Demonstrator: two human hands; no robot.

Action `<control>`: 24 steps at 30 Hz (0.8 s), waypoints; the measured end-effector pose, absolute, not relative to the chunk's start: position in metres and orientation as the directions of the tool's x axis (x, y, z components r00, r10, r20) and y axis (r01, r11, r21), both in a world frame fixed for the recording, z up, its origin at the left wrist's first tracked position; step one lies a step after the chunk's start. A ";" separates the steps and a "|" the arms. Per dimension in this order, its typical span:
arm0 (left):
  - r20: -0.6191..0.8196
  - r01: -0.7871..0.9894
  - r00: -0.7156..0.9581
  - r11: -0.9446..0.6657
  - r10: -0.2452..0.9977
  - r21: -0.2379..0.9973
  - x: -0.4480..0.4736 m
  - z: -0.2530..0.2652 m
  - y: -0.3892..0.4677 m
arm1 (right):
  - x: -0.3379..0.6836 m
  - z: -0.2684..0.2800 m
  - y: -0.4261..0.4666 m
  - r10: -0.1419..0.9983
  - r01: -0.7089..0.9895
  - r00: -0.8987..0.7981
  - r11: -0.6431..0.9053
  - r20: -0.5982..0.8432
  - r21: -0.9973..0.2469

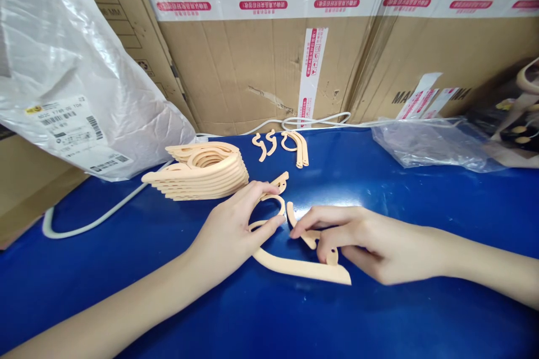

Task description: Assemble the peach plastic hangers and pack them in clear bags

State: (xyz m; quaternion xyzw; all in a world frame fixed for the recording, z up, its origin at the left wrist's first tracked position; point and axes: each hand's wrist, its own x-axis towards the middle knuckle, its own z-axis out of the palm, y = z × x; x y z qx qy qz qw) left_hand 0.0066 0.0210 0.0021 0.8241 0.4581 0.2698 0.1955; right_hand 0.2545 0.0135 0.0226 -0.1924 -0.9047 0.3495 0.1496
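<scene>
My left hand (240, 219) is closed on a peach-coloured plastic folding hanger (301, 270), its thumb and fingers around the ring-shaped middle. One long curved arm of the hanger reaches right along the blue surface; the other end pokes out above my fingers. In the fingers of my right hand (357, 238) is a small curved hanger piece (309, 238), just above that long arm. My fingers cover part of this piece, so whether it touches the hanger I cannot tell. Behind my left hand lies a neat stack of matching folded hangers (202, 179).
Loose S-shaped pieces (265, 145) and a few curved parts (300, 148) lie at the back of the blue table (421, 314). A white cable (105, 219) runs along the edge. A plastic mailer bag (84, 78) leans left, cardboard boxes (236, 61) stand behind, and clear plastic (433, 143) lies right.
</scene>
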 end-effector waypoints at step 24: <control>0.345 0.753 0.468 -0.572 0.814 0.327 0.010 0.001 0.015 | 0.250 0.019 0.003 0.394 0.353 -0.896 0.912 0.207 -0.209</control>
